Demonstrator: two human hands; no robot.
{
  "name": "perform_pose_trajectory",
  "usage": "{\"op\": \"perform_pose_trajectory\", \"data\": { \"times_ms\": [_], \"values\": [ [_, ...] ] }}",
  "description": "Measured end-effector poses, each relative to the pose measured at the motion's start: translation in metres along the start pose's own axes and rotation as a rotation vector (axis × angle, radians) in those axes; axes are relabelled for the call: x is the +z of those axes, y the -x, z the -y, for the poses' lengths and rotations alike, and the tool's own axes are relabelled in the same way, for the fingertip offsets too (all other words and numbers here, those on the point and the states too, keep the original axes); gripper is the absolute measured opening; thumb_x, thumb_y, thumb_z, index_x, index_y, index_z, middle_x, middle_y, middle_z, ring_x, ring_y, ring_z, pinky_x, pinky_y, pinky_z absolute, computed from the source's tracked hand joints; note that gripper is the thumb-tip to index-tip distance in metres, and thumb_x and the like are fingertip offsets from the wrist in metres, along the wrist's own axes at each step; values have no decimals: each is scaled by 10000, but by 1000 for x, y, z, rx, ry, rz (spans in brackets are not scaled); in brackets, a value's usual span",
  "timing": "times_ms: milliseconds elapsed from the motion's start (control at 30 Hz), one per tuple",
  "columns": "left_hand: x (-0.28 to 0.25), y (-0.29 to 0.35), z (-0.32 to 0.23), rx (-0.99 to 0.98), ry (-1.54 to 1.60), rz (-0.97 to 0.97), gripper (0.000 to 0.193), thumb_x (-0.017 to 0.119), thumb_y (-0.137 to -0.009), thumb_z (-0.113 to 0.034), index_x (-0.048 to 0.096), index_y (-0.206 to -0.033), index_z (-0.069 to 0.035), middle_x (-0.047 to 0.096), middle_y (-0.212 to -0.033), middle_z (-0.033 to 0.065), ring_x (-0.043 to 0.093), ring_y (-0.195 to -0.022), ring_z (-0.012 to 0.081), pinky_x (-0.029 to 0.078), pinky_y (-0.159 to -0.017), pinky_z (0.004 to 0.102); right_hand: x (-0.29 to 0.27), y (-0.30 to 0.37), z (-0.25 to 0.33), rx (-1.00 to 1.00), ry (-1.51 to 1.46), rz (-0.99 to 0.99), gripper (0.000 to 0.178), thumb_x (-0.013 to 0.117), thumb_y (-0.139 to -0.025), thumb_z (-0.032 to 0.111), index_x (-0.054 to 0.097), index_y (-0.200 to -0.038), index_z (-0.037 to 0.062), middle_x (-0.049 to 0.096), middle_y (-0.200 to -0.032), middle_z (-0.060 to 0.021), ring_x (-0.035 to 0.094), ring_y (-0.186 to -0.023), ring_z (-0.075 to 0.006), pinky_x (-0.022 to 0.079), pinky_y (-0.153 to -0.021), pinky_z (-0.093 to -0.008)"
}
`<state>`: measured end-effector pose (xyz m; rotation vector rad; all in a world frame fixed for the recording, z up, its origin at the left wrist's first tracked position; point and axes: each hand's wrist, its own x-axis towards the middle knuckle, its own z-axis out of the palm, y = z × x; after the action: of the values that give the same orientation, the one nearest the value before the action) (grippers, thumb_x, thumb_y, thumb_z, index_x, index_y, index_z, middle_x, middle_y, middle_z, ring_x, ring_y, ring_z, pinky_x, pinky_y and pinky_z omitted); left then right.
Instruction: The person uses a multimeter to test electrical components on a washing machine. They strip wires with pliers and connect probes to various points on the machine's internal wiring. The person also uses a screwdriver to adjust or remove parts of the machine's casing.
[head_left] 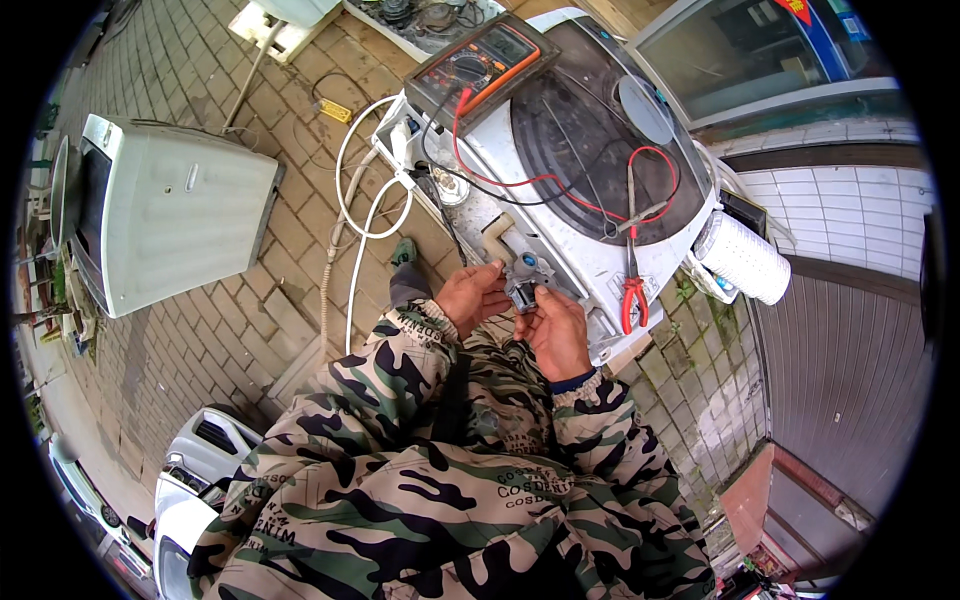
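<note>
Over the near edge of a white top-loading washing machine [590,316], I hold a small grey part with a round blue spot [524,292]. My left hand [472,300] has its fingertips at the part's left side, and my right hand [556,335] pinches it from the right. Both hands are closed; their fingers partly hide its shape, and its exact kind is unclear. Just behind the part, a beige elbow hose [494,238] emerges from the machine's open side. On the dark lid lie red and black test leads [540,181], running to a multimeter [475,66].
Red-handled pliers [634,300] lie on the machine's right corner, near tweezers [640,217]. A white paper roll [742,257] is at the right. White hoses [352,250] hang on the left. Another white washing machine [170,215] lies on the brick paving [200,350].
</note>
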<state>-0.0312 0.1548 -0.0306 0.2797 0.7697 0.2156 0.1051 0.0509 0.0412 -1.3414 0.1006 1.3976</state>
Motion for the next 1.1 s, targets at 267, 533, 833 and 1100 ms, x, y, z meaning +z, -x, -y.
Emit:
{"op": "perform_pose_trajectory", "data": {
  "times_ms": [267, 533, 833, 1100],
  "values": [
    [-4, -14, -1, -54, 41, 90, 376, 605, -1032, -373, 663, -1151, -21, 733, -1082, 80, 697, -961, 184, 567, -849, 342, -6, 0, 3, 6, 53, 34, 267, 548, -1048, 246, 629, -1079, -7, 670, -845, -107, 632, -671, -182, 528, -606, -332],
    [-12, -20, 10, 9, 152, 159, 351, 616, -1029, -339, 658, -1170, -21, 747, -1051, 100, 721, -894, 180, 598, -776, 312, -4, 6, -1, -14, -29, 44, 438, 490, -1077, 393, 601, -1157, -23, 688, -899, -120, 659, -729, -206, 547, -665, -346],
    [-2, -14, 9, 38, 164, 103, 319, 624, -1027, -311, 667, -1158, -23, 748, -1057, 90, 728, -904, 181, 612, -798, 327, -1, 14, 2, 106, 64, 38, 408, 553, -1052, 398, 592, -1116, -3, 698, -873, -133, 682, -698, -217, 570, -593, -354],
    [-18, -16, 10, 55, 75, 228, 329, 604, -1039, -318, 659, -1150, -13, 736, -1019, 73, 712, -914, 170, 595, -810, 328, -2, 10, -5, 93, 207, 58, 296, 672, -1002, 283, 608, -1048, -2, 687, -831, -98, 649, -622, -154, 540, -543, -296]
  ]
}}
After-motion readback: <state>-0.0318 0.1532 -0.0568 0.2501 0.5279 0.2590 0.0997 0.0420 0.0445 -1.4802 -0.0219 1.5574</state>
